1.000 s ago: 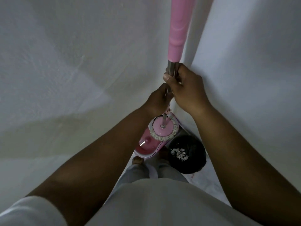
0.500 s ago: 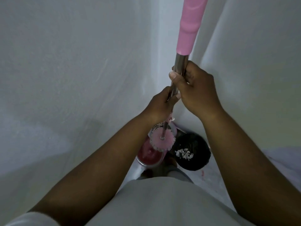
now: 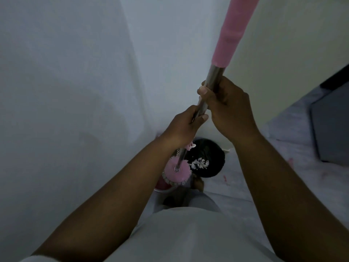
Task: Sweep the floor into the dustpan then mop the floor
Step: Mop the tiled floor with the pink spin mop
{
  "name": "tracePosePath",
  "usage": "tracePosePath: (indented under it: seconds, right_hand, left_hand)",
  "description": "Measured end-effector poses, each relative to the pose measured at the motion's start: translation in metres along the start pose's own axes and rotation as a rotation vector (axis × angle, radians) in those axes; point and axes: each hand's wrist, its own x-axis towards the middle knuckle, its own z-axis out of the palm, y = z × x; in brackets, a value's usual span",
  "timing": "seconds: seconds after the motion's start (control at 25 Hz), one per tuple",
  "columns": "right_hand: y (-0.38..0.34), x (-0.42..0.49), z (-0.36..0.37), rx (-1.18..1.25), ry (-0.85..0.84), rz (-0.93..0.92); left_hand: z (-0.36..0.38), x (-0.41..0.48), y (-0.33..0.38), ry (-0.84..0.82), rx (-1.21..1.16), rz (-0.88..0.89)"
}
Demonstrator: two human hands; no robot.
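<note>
— Which way does the mop [image 3: 215, 76] run?

— Near upright, with the long axis tilted. The top leans up and to the right in the view. The mop head [image 3: 177, 170] points down at the floor [image 3: 283, 167], just left of the bin [image 3: 209, 157].

— Who has it?

— Both hands, above the bin. The right hand [image 3: 228, 110] is the upper one. Its grip is curled round the bare pole [image 3: 182, 156] just under the pink sleeve [image 3: 234, 31], thumb against the metal. The left hand [image 3: 184, 127] sits right below it, almost touching, with its grip wrapped round the same pole.

— Is the head in the bucket?

— It hangs over a pink bucket [image 3: 162, 184], left of the bin. I cannot tell whether they touch.

— And the room?

— A dim corner. Two plain pale walls [image 3: 66, 72] meet behind the bin. The floor is pale and mottled, with a few pinkish marks right of the bin. Farther right of the bin a dark flat panel [image 3: 332, 129] stands on the floor.

— Materials?

— The pole is a thin, shiny metal tube. The sleeve is thicker and matte pink. The head is a round pink disc with a pale fringe of strands at its rim. The bin is round and black, lined with a crinkled black bag, and white scraps [image 3: 200, 163] lie inside. On the near side of the bin a pale shirt [image 3: 188, 233] fills the bottom of the view.
</note>
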Motion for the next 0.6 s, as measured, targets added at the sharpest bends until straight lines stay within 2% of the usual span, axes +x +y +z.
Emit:
tracePosePath:
  seconds: [0.28,0.6]
  right_hand:
    - [0.032,-0.045,-0.084,0.024,0.159,0.080]
    - [0.127,-0.134,-0.228,-0.016,0.343,0.279]
  left_hand:
    - [0.076,-0.002,0.048,-0.203,0.076,0.100]
    - [0.252,-0.009,0.114,-0.477,0.135,0.150]
